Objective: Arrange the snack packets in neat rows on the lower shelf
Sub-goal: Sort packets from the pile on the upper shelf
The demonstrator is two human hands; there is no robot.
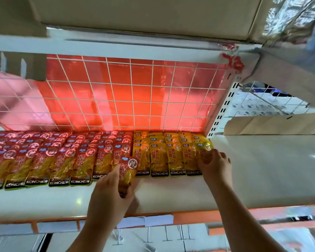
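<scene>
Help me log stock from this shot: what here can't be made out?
All in the head view:
Red packets: the rows run off the left edge, so no full count.
Rear packets: overlapped by those in front; only tops show.
Rightmost yellow packet: lower part covered by the right hand.
Held red packet: bottom hidden in the left hand.
Shelf-edge labels: blurred, unreadable.

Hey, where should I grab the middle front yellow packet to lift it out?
Pinch the middle front yellow packet by its bottom KONCHEW band, coming from the open front of the shelf: that edge lies free, while neighbours crowd both sides and the top.
</scene>
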